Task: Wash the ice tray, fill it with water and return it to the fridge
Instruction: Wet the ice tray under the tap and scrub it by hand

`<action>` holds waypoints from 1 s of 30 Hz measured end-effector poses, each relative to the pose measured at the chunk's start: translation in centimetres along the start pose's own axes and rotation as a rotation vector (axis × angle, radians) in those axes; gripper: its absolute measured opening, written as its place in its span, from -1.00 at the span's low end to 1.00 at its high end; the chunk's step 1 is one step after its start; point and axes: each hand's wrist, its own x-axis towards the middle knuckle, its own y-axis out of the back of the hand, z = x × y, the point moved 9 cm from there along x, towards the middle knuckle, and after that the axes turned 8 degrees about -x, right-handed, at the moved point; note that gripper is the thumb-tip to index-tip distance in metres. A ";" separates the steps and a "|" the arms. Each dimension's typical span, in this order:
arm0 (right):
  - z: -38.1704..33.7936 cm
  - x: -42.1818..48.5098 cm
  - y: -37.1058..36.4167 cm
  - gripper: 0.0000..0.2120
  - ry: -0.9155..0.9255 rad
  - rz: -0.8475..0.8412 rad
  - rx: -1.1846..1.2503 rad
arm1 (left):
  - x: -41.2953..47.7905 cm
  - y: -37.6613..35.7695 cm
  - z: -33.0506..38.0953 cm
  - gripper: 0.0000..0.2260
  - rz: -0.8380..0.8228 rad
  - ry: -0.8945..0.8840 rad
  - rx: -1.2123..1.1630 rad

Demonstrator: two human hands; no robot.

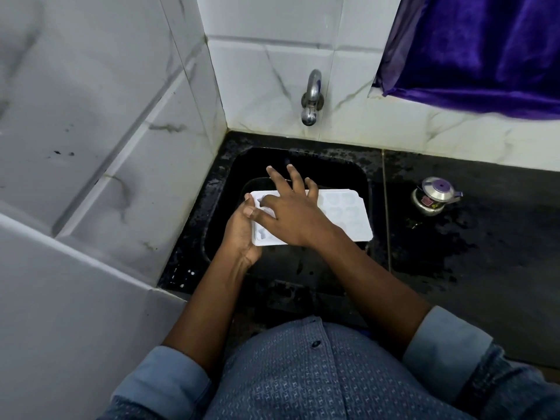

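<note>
A white ice tray [345,218] with several moulded cavities is held level over the black sink [339,171]. My left hand [241,231] grips its left end, thumb on top and palm underneath. My right hand [291,212] lies flat on the tray's left half, fingers spread, thumb pressed into a cavity. The chrome tap [311,100] juts from the tiled wall above the sink; I see no water running from it.
The black counter [454,237] around the sink is wet. A small steel kettle with a purple lid [435,195] stands on it to the right. Marble-look tiled walls close off the left and back. A purple curtain [478,50] hangs at upper right.
</note>
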 end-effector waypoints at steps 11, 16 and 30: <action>-0.5 -0.4 1.2 -0.45 0.128 0.165 0.150 | 0.2 0.2 0.3 -0.44 -0.043 0.037 -0.047; -0.3 -0.8 0.6 -0.43 0.147 0.139 0.061 | 0.3 0.5 0.5 -0.39 -0.033 0.083 -0.105; -1.9 -0.8 -0.7 -0.41 0.095 0.024 -0.044 | 0.1 1.2 0.2 -0.43 0.004 0.069 -0.030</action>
